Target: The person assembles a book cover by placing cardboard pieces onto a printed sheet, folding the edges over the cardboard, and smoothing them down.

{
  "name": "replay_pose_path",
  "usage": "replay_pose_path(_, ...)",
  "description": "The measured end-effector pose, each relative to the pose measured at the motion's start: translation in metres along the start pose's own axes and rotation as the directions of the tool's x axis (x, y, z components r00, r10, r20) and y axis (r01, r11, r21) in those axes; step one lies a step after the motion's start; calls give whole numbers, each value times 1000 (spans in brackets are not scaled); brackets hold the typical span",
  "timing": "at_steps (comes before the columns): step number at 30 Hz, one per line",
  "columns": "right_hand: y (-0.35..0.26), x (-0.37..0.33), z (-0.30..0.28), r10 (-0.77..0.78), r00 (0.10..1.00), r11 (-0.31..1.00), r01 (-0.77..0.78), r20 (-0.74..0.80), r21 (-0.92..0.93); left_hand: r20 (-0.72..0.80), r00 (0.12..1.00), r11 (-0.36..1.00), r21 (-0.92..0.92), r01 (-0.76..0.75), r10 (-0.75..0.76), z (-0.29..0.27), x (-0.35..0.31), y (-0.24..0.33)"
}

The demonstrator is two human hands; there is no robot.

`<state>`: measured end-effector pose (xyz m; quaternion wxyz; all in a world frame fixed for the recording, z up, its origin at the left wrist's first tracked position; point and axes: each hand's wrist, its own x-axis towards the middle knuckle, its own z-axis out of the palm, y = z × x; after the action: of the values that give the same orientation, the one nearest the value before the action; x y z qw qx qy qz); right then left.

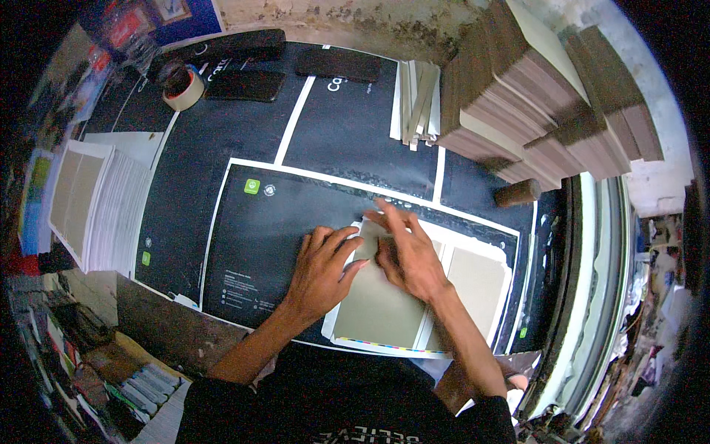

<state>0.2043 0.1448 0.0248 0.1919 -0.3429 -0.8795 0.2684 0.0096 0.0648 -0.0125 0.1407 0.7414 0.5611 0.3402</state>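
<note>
In front of me lies a white paper sheet with two grey-beige boards set side by side on it, the left board [381, 307] and the right board [477, 292], with a narrow white strip between them. My left hand [319, 270] rests at the left board's left edge, its fingers apart and bent and its thumb over the board. Over the upper part of that board is my right hand [410, 255], fingers stretched toward the sheet's top edge and slightly blurred. Nothing shows held in either hand. A coloured strip runs along the sheet's lower edge.
Dark printed sheets [251, 222] cover the table. A stack of boarded sheets [111, 207] stands at left, tall board stacks [510, 89] at back right. Tape roll [183, 92], dark flat blocks [248, 85], narrow strips [418, 103] and a brown cylinder [519, 192] lie around.
</note>
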Motion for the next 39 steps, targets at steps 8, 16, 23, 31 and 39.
replay_pose_path(8,11,20,-4,-171,970,953,207,173,-220,-11,998,996,58,66,-65,3,-7,2)
replay_pose_path(16,12,38,-4,-307,935,911,343,179,-227,-69,949,949,52,310,-307,4,-2,10)
replay_pose_path(23,2,36,-13,-206,938,931,276,279,-240,-88,940,939,71,337,-330,6,0,9)
replay_pose_path(31,10,19,-10,-139,965,965,182,222,-187,-121,928,935,1,354,-352,9,1,12)
replay_pose_path(39,21,-13,9,-115,989,986,125,94,-109,-77,975,977,-65,203,-207,20,-3,7)
